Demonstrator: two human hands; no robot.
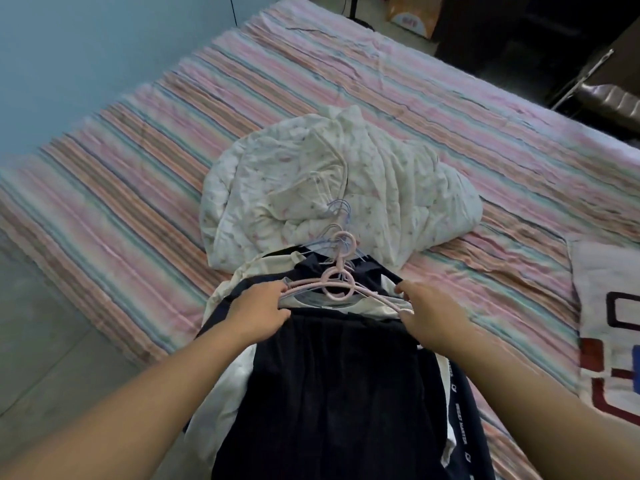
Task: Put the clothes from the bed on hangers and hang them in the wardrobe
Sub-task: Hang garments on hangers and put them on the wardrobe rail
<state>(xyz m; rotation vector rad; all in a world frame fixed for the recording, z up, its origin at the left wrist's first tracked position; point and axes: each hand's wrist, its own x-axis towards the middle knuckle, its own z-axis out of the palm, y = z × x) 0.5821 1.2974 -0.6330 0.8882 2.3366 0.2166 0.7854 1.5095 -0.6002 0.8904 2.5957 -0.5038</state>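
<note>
both hands on the clothes stack at the near edge of the bed (145, 174); left hand (258, 315) grips the left end of the pink hanger (337, 289), fingers curled over the arm of the hanger and the cloth under it; right hand (431, 315) holds the right end, fingers wrapped round the hanger tip, thumb side up; fingertips mostly hidden under the fabric, so cannot tell exactly how tight the pinch is; pink hanger lies flat on top of a dark navy garment (346, 393), its ringed hook pointing away from the person; a cream garment (221, 403) sits under and left of the navy one, edges showing on both sides; a dark strip with white lettering (453, 393) runs along the right side of the stack; a bunch of pale blue wire hangers (337, 216) lies just beyond the pink one, hooks overlapping onto a crumpled white floral quilt (339, 181) in the middle of the striped sheet; white cloth with red and blue block print (609, 323) at the right edge of the bed; wardrobe not in view
</note>
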